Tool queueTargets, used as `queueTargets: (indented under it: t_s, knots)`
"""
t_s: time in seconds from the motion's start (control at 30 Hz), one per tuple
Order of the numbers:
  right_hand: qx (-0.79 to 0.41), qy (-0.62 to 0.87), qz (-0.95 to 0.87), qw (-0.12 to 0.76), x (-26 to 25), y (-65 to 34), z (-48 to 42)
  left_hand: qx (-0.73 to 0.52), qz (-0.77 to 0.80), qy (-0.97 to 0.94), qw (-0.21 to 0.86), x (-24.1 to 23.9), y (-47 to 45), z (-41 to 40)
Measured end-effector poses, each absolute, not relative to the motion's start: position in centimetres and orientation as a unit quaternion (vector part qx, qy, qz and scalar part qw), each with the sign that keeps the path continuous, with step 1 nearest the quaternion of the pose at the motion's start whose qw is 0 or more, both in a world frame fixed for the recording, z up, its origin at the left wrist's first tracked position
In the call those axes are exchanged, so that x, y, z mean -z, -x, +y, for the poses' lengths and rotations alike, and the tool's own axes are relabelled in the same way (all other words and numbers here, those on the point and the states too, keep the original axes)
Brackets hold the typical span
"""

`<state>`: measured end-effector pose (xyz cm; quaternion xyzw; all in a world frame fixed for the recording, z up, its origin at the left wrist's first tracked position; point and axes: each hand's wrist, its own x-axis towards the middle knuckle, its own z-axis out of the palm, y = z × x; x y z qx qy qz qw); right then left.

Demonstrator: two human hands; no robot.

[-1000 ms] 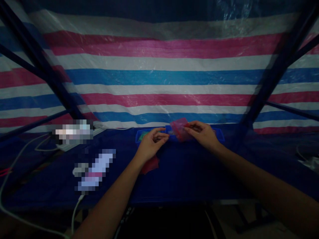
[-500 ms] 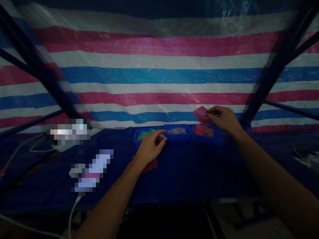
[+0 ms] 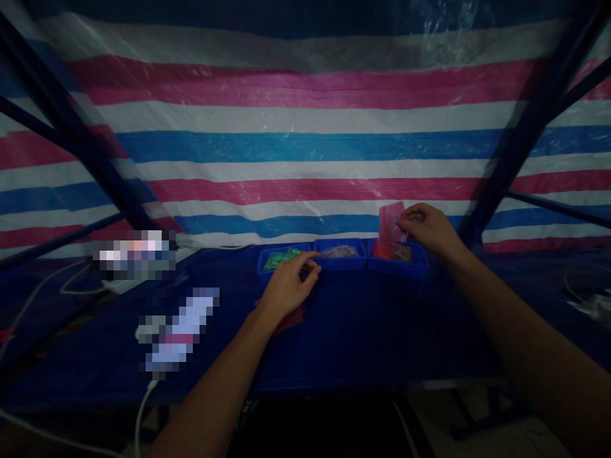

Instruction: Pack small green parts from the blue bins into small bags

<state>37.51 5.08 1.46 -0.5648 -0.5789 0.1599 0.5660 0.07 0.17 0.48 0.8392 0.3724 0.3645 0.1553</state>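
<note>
My right hand (image 3: pixel 426 227) pinches a small, see-through red plastic bag (image 3: pixel 389 219) by its edge. The bag hangs upright over the right blue bin (image 3: pixel 405 270), which holds more red bags and something brownish. My left hand (image 3: pixel 292 281) hovers or rests by the left and middle bins, fingers curved with thumb and fingertips apart, nothing seen in it. Green packets (image 3: pixel 281 257) lie in the left blue bin (image 3: pixel 260 266), and pale clear packets (image 3: pixel 340 252) in the middle blue bin (image 3: pixel 353 263). Partly hidden beneath my left wrist, a red bag (image 3: pixel 292 319) lies on the table.
On the left of the blue table (image 3: pixel 363 337) are a blurred phone-like object (image 3: pixel 184 331) with a white cable (image 3: pixel 143 407) and a white power strip (image 3: pixel 138 278). Dark frame posts (image 3: pixel 520 152) flank a striped sheet (image 3: pixel 305 117) behind. Pale clutter (image 3: pixel 596 306) sits far right.
The red bag in my right hand has turned from a slant to nearly upright, still over the right bin. My left hand has hardly moved.
</note>
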Motion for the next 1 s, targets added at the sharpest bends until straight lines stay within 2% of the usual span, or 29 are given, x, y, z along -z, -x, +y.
queueTargets:
  t_s: [0.13, 0.23, 0.37, 0.57, 0.7, 0.93, 1.0]
  knots:
    - [-0.076, 0.600, -0.602, 0.522, -1.5, -36.9, 4.2, -0.363, 0.373, -0.840, 0.153, -0.4, -0.1, 0.2]
    - [0.011, 0.605, -0.663, 0.440, -1.7, -36.8, 3.7, -0.363, 0.371, -0.840, 0.157, -0.4, -0.1, 0.3]
    - [0.050, 0.634, -0.695, 0.336, -2.1, -36.3, 3.2, -0.360, 0.371, -0.842, 0.153, -0.2, -0.1, 0.3]
    - [-0.045, 0.637, -0.729, 0.245, -3.8, -36.2, 1.5, -0.351, 0.371, -0.848, 0.139, -0.2, -0.1, 0.2]
    - [-0.116, 0.617, -0.748, 0.217, -4.8, -36.8, 0.4, -0.349, 0.370, -0.852, 0.126, -0.4, -0.1, 0.1]
    - [-0.219, 0.567, -0.758, 0.235, -5.5, -37.6, -0.6, -0.344, 0.372, -0.853, 0.122, -0.5, -0.1, 0.1]
    - [-0.212, 0.588, -0.747, 0.228, -6.0, -38.1, -0.9, -0.344, 0.372, -0.854, 0.120, -0.4, -0.1, 0.1]
